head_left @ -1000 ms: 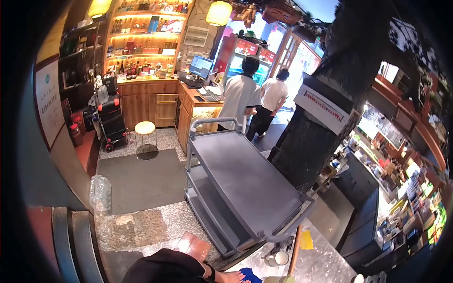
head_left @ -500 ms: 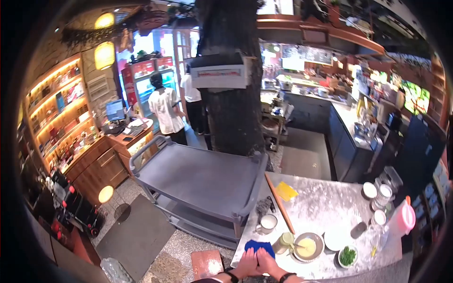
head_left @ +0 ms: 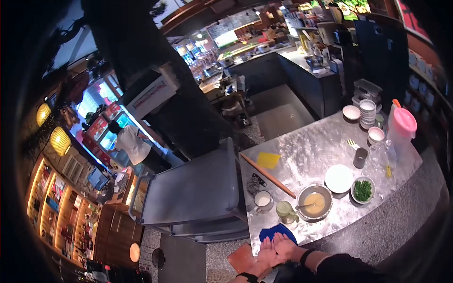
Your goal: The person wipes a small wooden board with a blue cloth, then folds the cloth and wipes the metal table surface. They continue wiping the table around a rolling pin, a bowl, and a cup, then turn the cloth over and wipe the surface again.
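Note:
Both hands are side by side at the near left corner of the metal table. My left hand has its fingers stretched out, the tips at the lower edge of a folded blue cloth. Close against it, my right hand also has straight fingers and overlaps the cloth's right part. Nothing shows in either palm. Beyond the cloth are a greenish glass jug, a white-filled mug and a metal bowl of pale yellow liquid with a utensil in it.
A wooden rolling pin and a yellow scraper lie farther back. To the right are a white plate, a bowl of chopped greens and a pink-lidded pitcher. A grey cart adjoins the table's left side. A person stands farther away.
The view has tilted and swung right, bringing the table nearer the middle. My hands remain at the blue cloth, and the palms now show more, fingers extended.

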A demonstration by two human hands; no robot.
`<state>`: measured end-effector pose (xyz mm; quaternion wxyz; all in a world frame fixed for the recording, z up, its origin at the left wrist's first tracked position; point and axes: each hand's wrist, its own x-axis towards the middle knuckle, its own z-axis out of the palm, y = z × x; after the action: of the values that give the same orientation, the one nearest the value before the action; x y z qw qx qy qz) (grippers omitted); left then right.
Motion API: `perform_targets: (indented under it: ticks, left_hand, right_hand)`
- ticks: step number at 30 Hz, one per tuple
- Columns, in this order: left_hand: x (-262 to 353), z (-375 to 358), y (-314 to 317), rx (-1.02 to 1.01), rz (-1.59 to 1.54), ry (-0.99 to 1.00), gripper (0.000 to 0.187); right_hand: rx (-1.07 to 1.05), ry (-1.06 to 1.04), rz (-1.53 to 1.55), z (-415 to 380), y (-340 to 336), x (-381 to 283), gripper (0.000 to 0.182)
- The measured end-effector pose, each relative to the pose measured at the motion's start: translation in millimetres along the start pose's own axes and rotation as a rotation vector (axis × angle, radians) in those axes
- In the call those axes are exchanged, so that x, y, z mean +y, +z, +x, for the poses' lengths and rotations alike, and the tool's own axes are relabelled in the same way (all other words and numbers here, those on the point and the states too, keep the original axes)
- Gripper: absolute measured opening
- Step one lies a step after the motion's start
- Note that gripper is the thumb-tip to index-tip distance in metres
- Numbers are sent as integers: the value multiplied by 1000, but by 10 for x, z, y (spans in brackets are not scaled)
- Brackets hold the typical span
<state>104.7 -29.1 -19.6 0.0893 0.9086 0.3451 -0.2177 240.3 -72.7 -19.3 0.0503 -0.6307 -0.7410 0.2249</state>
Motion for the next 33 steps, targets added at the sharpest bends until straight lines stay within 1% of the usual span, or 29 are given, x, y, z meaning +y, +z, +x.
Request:
perform_targets:
  ticks: [1,3,4,7,8,9,10,11,12,13,15,16,17,19,21,22,23,24,25,26,27,29,30,31,32,33]
  left_hand:
    - [27,-2,-252,-30,-30,-6,117]
    - [-76,158,-249,-19,36,-5,119]
    - [-134,241,-250,-30,34,-6,119]
    - [-242,304,-222,71,-14,7,124]
    - [-257,318,-242,59,-3,11,124]
    - [-319,363,-93,121,-46,27,124]
    - [-309,389,-35,235,-103,42,121]
    - [-299,378,50,166,-34,8,119]
    - [-206,230,-230,43,-39,14,118]
    - [-141,154,-309,8,-33,12,119]
    - [-110,49,-185,66,-56,67,119]
    - [-24,-42,-297,48,-33,63,120]
    - [-11,-26,-252,23,9,49,118]
    - [5,-2,-341,-15,56,55,117]
    - [-114,104,-353,4,73,60,119]
    - [-180,190,-357,-21,114,41,125]
    - [-239,231,-401,-29,111,41,125]
    - [-299,265,-458,-24,35,66,123]
    - [-359,305,-501,-17,-38,92,120]
    - [-397,333,-486,18,-7,96,122]
    - [-410,338,-466,7,-12,97,122]
    - [-328,308,-511,11,-29,48,122]
    - [-276,308,-521,-73,-16,11,133]
    - [-199,235,-566,-78,-17,16,133]
    - [-99,132,-656,-135,10,41,132]
    - [-20,9,-679,-198,35,64,130]
  right_hand:
    - [-9,11,16,45,-24,7,77]
    - [-10,8,-88,217,-125,49,75]
    - [-18,6,-80,295,-155,84,75]
    - [29,24,-131,436,-138,94,74]
    - [49,26,-123,473,-82,117,74]
    - [102,32,-100,423,-126,87,74]
    - [127,25,-108,337,-227,31,74]
    - [132,19,-98,344,-141,40,74]
    - [128,6,-133,357,-18,76,77]
    - [74,7,-142,256,-116,23,77]
    - [216,0,-80,107,18,-31,73]
    - [250,4,-47,77,47,-58,70]
    - [241,8,-54,97,123,-45,71]
    - [132,45,-70,133,-10,-53,76]
    - [134,84,-21,279,-73,-40,74]
    - [120,83,-18,399,-117,-25,74]
    - [6,101,-28,537,-167,-23,75]
    - [-104,121,-37,624,-219,-14,75]
    - [-102,125,-31,649,-265,4,75]
    - [-41,115,-14,630,-287,3,73]
    - [12,103,4,588,-292,1,71]
    - [9,81,-14,518,-244,14,72]
    - [13,81,5,496,-202,17,72]
    - [22,79,21,470,-180,23,72]
    - [-57,69,9,344,-249,-20,73]
    - [-64,70,15,210,-203,-87,73]
